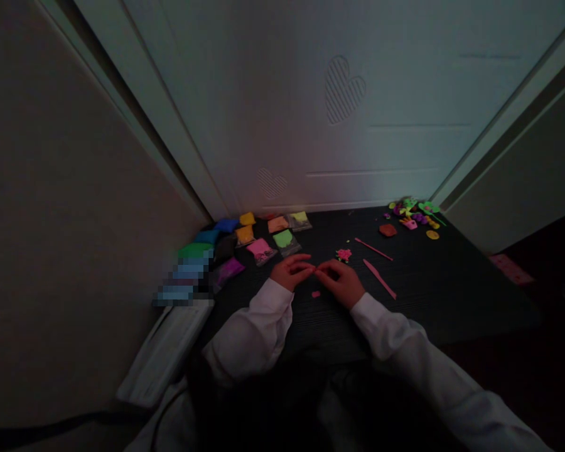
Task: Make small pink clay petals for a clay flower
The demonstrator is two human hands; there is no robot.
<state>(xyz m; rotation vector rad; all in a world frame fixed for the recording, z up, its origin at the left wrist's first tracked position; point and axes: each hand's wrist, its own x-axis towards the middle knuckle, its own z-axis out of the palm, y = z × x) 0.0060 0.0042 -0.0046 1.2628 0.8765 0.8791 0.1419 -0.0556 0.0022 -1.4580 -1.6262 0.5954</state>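
Note:
Over the dark table, my left hand (292,271) and my right hand (341,281) meet at the fingertips. Both are closed in a pinch; whatever sits between them is too small and dim to make out. Just below the fingers, a small flat piece of pink clay (316,294) lies on the table. Behind my right hand is a pink clay flower-like cluster (343,255) with bits of green. To the right of that hand lie a pink modelling knife (379,278) and a thin pink modelling stick (373,248).
Several bags of coloured clay, including a pink one (261,249) and a green one (284,239), lie along the back left. A reddish lump (388,230) and finished clay pieces (412,210) are at the back right. A white box (167,351) stands left. A white panel (282,125) rises behind the table (442,295).

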